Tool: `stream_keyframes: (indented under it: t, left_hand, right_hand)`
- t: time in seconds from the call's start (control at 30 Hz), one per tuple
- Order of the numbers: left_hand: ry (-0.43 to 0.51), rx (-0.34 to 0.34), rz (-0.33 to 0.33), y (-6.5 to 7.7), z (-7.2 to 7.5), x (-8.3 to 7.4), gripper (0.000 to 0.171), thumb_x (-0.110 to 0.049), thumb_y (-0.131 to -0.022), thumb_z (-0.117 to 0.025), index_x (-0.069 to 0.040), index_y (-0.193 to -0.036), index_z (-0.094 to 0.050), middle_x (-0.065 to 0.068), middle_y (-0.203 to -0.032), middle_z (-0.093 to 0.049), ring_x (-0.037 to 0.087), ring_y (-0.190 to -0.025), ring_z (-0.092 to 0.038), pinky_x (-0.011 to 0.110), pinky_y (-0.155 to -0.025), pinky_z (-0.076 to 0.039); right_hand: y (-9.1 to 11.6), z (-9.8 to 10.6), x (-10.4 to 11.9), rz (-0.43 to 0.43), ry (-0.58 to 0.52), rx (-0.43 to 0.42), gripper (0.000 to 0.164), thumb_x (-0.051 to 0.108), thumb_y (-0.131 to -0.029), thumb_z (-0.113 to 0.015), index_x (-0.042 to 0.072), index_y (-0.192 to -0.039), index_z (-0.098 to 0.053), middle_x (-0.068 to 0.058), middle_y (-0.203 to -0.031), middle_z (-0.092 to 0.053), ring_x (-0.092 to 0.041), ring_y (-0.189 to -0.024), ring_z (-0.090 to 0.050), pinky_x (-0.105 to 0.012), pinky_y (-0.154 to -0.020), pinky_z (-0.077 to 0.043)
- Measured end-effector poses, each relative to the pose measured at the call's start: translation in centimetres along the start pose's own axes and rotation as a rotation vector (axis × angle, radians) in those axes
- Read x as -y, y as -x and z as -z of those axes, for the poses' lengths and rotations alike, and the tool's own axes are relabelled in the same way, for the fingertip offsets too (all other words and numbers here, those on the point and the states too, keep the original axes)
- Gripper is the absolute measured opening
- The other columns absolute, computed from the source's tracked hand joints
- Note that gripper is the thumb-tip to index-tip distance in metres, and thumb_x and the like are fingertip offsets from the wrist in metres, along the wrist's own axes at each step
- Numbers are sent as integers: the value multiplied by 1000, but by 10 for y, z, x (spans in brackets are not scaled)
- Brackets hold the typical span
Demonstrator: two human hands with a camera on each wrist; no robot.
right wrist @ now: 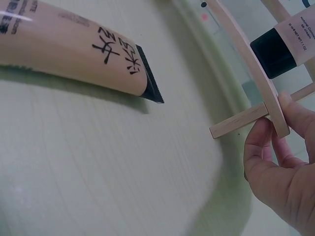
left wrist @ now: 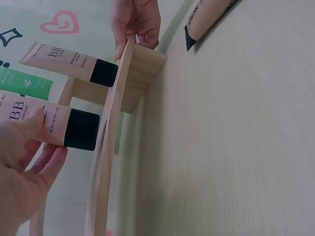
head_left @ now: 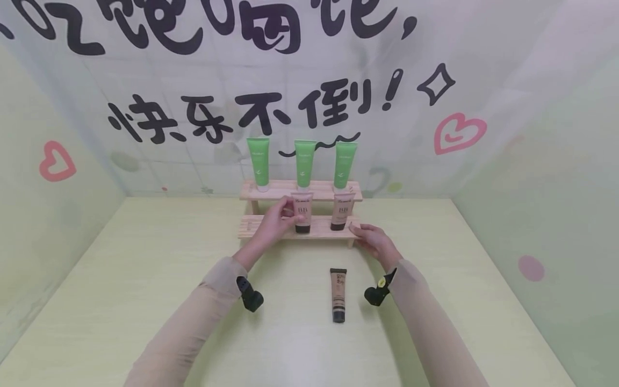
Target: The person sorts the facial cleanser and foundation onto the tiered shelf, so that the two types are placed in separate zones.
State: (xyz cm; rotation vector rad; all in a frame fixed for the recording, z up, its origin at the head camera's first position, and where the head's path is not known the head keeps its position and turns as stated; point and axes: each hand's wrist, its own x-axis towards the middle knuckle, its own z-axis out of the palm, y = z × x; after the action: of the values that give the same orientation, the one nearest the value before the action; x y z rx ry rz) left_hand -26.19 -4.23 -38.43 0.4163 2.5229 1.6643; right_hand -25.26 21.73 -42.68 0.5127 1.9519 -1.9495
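My left hand (head_left: 278, 217) pinches a pink BB cream tube (head_left: 302, 209) between thumb and fingers, its black cap downward at the lower step of a wooden rack (head_left: 251, 228). In the left wrist view that cap (left wrist: 82, 129) is close to the step; I cannot tell whether it touches. Another pink BB cream tube (head_left: 341, 210) stands on the same step, to the right. My right hand (head_left: 377, 242) grips the right end of the lower step, thumb above and fingers below, as the right wrist view shows.
Three green tubes (head_left: 304, 164) stand caps down on the rack's upper step. A tan tube with a black cap (head_left: 338, 295) lies on the pale table (head_left: 159, 290), in front of the rack and between my forearms. Behind is a wall sheet (head_left: 203, 156) with black lettering.
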Motion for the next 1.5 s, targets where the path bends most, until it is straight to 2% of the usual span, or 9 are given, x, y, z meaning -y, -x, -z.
stream_keyframes:
  t: [0.1, 0.23, 0.37, 0.67, 0.93, 1.13, 1.27, 1.5]
  left_hand:
    - [0, -10, 4, -4, 0, 2, 40, -16, -82, -66, -6, -117, -49, 14, -113, -58, 27, -105, -58, 33, -91, -51]
    - [-9, -15, -6, -6, 0, 3, 42, -15, -82, -65, -6, -119, -48, 15, -116, -57, 29, -107, -57, 34, -94, -49]
    - [-16, -19, -13, -8, -1, 6, 42, -16, -82, -65, -6, -119, -48, 15, -115, -57, 28, -106, -57, 34, -95, -49]
    - [-43, -13, -24, -9, -3, 9, 41, -17, -83, -64, -5, -119, -49, 13, -114, -58, 26, -107, -57, 32, -96, -48]
    - [-24, -14, -4, -6, -2, 7, 46, -15, -82, -66, -6, -123, -46, 13, -118, -56, 25, -110, -56, 33, -98, -47]
    - [3, -15, 18, -1, 0, 9, 51, -17, -80, -69, -9, -124, -45, 11, -121, -55, 25, -114, -55, 34, -97, -47]
    - [24, -22, 76, 4, -1, 10, 54, -18, -78, -71, -10, -124, -44, 9, -123, -53, 25, -115, -53, 35, -96, -48]
    - [82, -48, 173, 15, -6, 9, 63, -20, -77, -72, -5, -128, -38, 12, -125, -49, 27, -116, -51, 36, -95, -49]
  right_hand:
    - [1, -1, 0, 3, 17, -3, 62, 21, -91, -55, -6, -139, -27, -21, -134, -44, -7, -87, -55, -34, -109, -36]
    - [1, -2, 0, 5, 41, -1, 62, 22, -91, -55, -6, -139, -26, -17, -129, -47, -5, -83, -53, -33, -108, -36]
    - [0, -2, 0, 4, 48, -2, 63, 23, -91, -55, -6, -139, -26, -14, -125, -49, -6, -85, -53, -33, -108, -36]
    - [-1, -2, 1, 8, 42, 4, 64, 22, -92, -54, -5, -140, -23, -21, -139, -39, -9, -92, -52, -34, -110, -34]
    - [-4, -1, 0, 1, 10, -12, 61, 20, -91, -55, -6, -139, -27, -15, -124, -50, -7, -87, -54, -33, -108, -37]
    - [-3, -1, 0, -2, -5, -23, 62, 20, -90, -56, -6, -139, -27, -16, -124, -51, -9, -89, -55, -33, -108, -37]
    - [-1, 0, 0, -6, 2, -19, 63, 22, -90, -56, -6, -139, -27, -13, -120, -52, -8, -88, -54, -32, -108, -37]
    - [-1, 0, 0, -7, -26, -26, 63, 21, -90, -57, -5, -139, -26, -3, -101, -56, -3, -77, -55, -31, -106, -39]
